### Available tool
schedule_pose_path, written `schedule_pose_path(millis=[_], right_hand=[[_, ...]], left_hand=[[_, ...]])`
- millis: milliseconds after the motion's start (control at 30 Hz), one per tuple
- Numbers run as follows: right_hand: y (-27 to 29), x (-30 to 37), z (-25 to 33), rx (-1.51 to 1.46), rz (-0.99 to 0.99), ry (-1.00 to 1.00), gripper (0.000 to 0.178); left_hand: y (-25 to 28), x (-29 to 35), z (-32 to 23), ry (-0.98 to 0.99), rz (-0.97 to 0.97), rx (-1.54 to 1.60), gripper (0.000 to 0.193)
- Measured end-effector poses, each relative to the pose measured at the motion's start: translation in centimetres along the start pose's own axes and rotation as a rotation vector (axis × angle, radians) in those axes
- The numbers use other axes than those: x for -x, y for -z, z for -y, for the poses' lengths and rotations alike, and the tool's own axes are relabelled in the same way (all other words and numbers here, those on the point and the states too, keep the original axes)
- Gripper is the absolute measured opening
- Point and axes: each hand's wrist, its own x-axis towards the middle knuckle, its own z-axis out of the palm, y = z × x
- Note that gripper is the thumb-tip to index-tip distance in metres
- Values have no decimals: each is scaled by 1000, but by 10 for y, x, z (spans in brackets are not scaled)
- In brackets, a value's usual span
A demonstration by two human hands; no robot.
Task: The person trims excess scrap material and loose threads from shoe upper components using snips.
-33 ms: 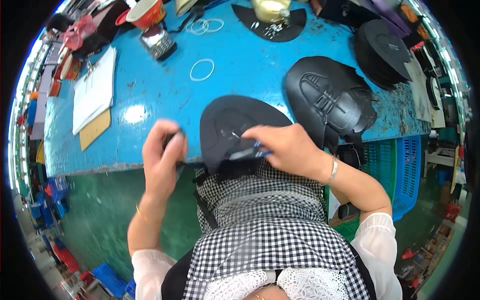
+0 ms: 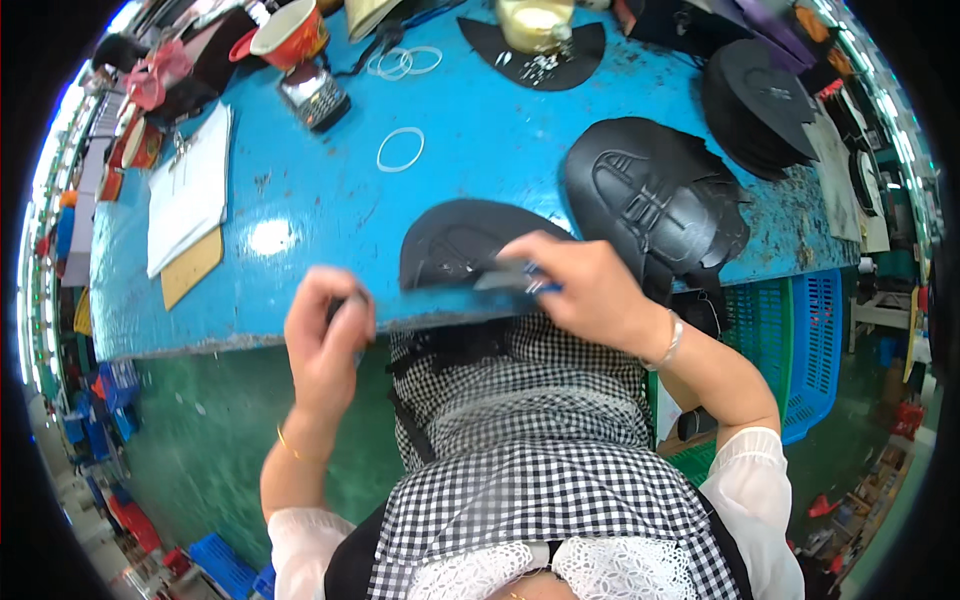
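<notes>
A black, rounded shoe-upper piece (image 2: 465, 232) with a raised outline lies at the table's front edge, with small whitish specks on it. At its right side my right hand (image 2: 590, 290) is closed on a small metal tool with blue parts (image 2: 510, 280), blurred; its exact kind does not show. Left of the piece, apart from it, my left hand (image 2: 330, 320) is curled with thumb against fingers. Something dark shows between them, too unclear to name. Farther right lies a shiny black upper piece (image 2: 650, 200) with lacing details and ragged edges.
A stack of black pieces (image 2: 755, 110) sits at the far right. Across the blue table (image 2: 300, 200) are a clipboard with papers (image 2: 190, 190), a phone-like keypad device (image 2: 314, 98), pale rings (image 2: 400, 150) and a tub of pale paste (image 2: 535, 25). A blue crate (image 2: 815, 350) stands below right.
The black piece's near part no longer shows hanging over the table edge; the edge is visible there now. My right hand with the tool shifted slightly right. My left hand stays curled.
</notes>
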Motion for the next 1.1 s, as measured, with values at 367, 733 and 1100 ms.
schedule_pose_path(millis=[367, 733, 1100], right_hand=[[125, 57, -3, 341, -339, -30, 43], [159, 151, -101, -226, -776, -627, 39], [136, 80, -70, -238, -438, -629, 37]], left_hand=[[-100, -27, -17, -179, 1079, -431, 28], [-175, -173, 45, -232, 671, -844, 90], [-171, -134, 18, -93, 665, -1219, 104]])
